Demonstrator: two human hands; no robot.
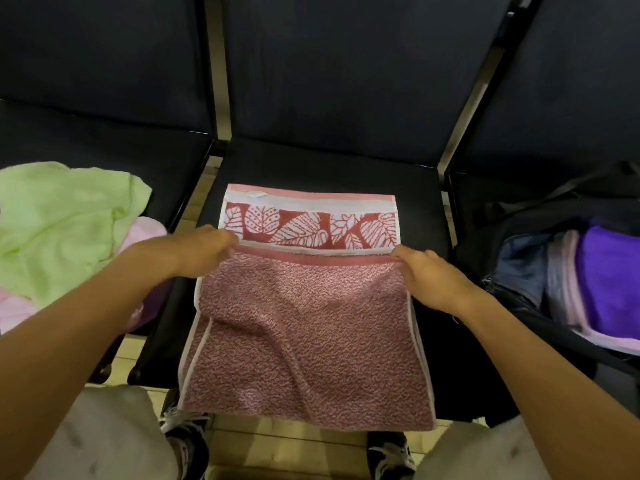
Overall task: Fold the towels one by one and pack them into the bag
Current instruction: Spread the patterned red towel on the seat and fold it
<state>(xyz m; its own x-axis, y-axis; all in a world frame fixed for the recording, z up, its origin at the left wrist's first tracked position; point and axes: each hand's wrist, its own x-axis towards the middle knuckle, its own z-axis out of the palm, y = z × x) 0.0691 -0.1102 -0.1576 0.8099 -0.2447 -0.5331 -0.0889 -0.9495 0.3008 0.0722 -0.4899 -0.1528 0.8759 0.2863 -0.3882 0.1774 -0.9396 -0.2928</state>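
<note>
A pink-red towel (304,327) with a white leaf-pattern border lies on the middle black seat, its near part hanging over the front edge. My left hand (204,249) pinches the upper layer's left corner. My right hand (427,277) pinches that layer's right corner. The folded layer's edge sits just below the leaf band. An open black bag (519,258) rests on the right seat with a purple towel (609,282) and pale folded towels inside.
A light green towel (65,226) lies heaped on the left seat with pink cloth (145,233) under it. Black seat backs (346,81) rise behind. My knees and dark shoes (187,441) stand on the pale floor below.
</note>
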